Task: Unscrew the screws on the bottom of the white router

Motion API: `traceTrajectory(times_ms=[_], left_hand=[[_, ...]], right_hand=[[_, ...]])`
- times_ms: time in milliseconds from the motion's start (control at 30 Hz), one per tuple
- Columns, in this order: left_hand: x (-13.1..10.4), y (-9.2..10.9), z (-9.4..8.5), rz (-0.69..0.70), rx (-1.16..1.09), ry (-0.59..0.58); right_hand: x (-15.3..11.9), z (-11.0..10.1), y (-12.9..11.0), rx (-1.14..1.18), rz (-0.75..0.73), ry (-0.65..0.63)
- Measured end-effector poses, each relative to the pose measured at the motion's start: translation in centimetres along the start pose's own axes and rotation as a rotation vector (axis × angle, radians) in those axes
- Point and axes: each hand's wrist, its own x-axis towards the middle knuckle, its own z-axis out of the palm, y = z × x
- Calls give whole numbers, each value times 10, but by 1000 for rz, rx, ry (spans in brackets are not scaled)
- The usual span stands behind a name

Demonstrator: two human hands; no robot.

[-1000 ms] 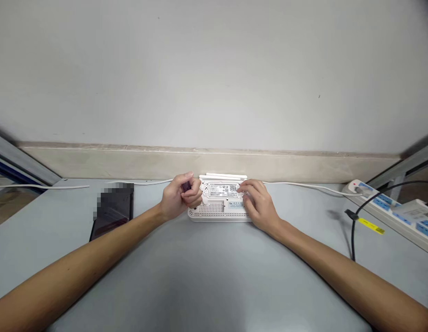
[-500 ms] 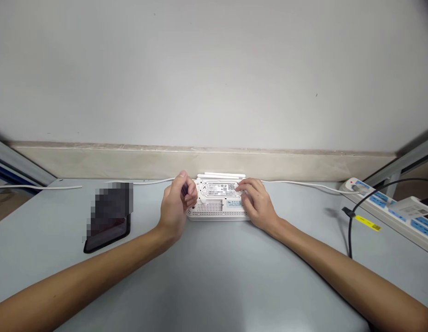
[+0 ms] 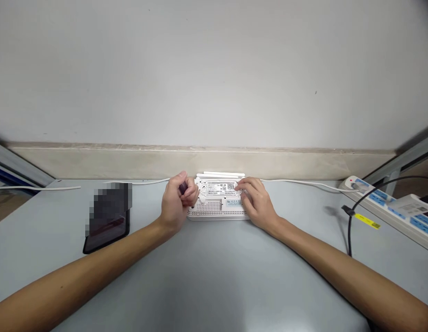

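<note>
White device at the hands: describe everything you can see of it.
The white device looks like plastic: a low box with rounded corners, lying flat on the grey table near the wall. Its upper face has small holes, a printed label with square codes and a pale blue sticker. White bars, perhaps antennas, lie along its far edge. The right hand rests on its right end; the curled left hand overlaps its left end, contact unclear.

On the grey tabletop (image 3: 214,276) lies a flat black phone (image 3: 108,232). At right, a long white plastic power strip (image 3: 389,216) with blue sockets (image 3: 420,226) bears a white blocky adapter (image 3: 409,205); a thin black cable (image 3: 349,237) with a yellow tag (image 3: 367,222) curves past.
</note>
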Motion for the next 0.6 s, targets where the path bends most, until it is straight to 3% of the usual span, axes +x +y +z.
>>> traceTrajectory(times_ms=[200, 433, 600], left_hand=[[4, 1, -7, -18, -24, -143], [20, 6, -24, -142, -30, -491], [20, 6, -25, -157, -10, -520]], right_hand=[[0, 0, 0, 1, 2, -1], [0, 1, 1, 2, -8, 4], [0, 0, 0, 12, -5, 7]])
